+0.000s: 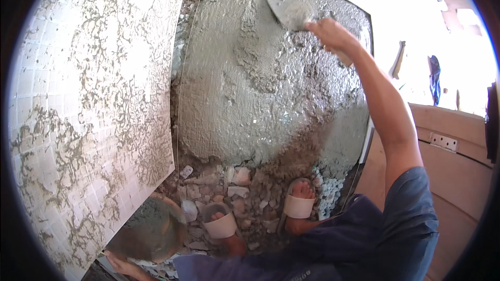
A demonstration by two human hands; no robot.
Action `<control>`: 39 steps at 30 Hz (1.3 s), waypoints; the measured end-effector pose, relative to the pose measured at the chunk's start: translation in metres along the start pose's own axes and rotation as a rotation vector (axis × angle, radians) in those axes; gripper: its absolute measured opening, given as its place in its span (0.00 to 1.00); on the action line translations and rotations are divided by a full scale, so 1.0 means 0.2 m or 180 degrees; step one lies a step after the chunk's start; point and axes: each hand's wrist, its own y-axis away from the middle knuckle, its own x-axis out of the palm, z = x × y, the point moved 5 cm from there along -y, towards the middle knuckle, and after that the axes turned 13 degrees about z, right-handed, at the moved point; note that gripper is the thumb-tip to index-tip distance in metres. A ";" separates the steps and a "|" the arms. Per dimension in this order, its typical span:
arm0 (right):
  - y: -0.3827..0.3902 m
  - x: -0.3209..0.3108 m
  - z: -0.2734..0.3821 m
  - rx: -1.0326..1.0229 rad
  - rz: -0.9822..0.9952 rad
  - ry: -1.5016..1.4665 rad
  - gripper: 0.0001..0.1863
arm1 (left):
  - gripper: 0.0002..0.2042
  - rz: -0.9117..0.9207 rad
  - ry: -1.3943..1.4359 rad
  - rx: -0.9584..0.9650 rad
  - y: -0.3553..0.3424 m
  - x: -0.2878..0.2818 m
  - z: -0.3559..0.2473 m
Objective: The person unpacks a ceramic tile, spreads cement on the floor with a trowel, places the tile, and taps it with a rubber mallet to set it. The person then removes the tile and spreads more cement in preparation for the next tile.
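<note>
My right hand [330,37] is closed around the handle of a pointed trowel [278,6], whose blade lies flat on wet grey mortar [219,83] near its far edge. A lump of mortar sits on the blade. At the lower left, my left hand [121,265] is closed at the rim of a round basin [179,231]. Dark grey mortar lies in the basin. Only part of the left hand shows. The mortar is smooth on the left and rougher, with ridges and lumps, in the middle.
A large mortar-smeared panel with a tile grid [39,83] stands along the left. A thin string [179,99] runs beside the mortar. My sandalled feet [302,192] stand on broken rubble [239,192]. On the right is a wooden board with a metal hinge [444,141].
</note>
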 end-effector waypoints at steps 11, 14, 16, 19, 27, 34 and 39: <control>-0.01 -0.15 -0.24 0.0696 -0.0333 -0.0342 0.24 | 0.27 -0.0220 -0.1262 0.0269 0.14 0.07 -0.23; 0.08 -0.11 -0.21 0.0577 0.0038 -0.1104 0.20 | 0.27 -0.0464 -0.1053 -0.0188 0.15 0.09 -0.24; 0.16 0.02 -0.07 -0.0100 0.0357 -0.0516 0.21 | 0.26 -0.0655 -0.0921 -0.0275 0.14 0.06 -0.20; 0.35 0.31 0.06 -0.0582 0.1078 -0.0091 0.26 | 0.27 -0.0037 -0.1528 0.0510 0.09 0.06 -0.17; 0.49 0.41 0.12 -0.1071 0.0659 0.0078 0.31 | 0.31 -0.0147 -0.0214 0.0043 -0.02 0.02 -0.03; 0.27 0.32 0.11 -0.0892 0.1062 0.0030 0.33 | 0.30 -0.0148 -0.0010 0.0201 0.03 0.08 -0.15; 0.61 0.66 -0.01 -0.0702 0.1135 0.1307 0.29 | 0.28 -0.0015 0.0297 0.0087 -0.01 0.10 -0.13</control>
